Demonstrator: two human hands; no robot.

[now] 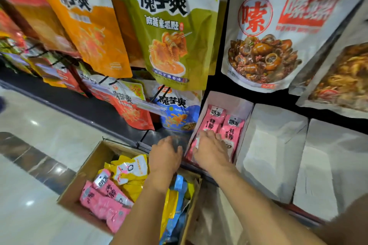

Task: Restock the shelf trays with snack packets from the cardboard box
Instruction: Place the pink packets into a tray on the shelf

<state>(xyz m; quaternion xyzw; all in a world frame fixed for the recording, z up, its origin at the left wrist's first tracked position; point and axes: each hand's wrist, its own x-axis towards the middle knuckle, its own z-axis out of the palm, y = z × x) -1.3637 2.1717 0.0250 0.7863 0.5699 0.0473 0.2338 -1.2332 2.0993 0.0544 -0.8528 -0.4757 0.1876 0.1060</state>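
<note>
A white shelf tray holds pink snack packets standing in two rows. My right hand reaches into this tray, its fingers curled over the front pink packets and a white packet edge showing by the thumb. Just outside the tray's left wall, my left hand has relaxed fingers and holds nothing. The cardboard box stands open on the floor below, under my left forearm. It contains more pink packets, yellow packets and blue packets.
Two more white trays sit to the right of the first. Large snack bags hang above on hooks, a green one and a white one among them. Shiny floor tiles spread to the left.
</note>
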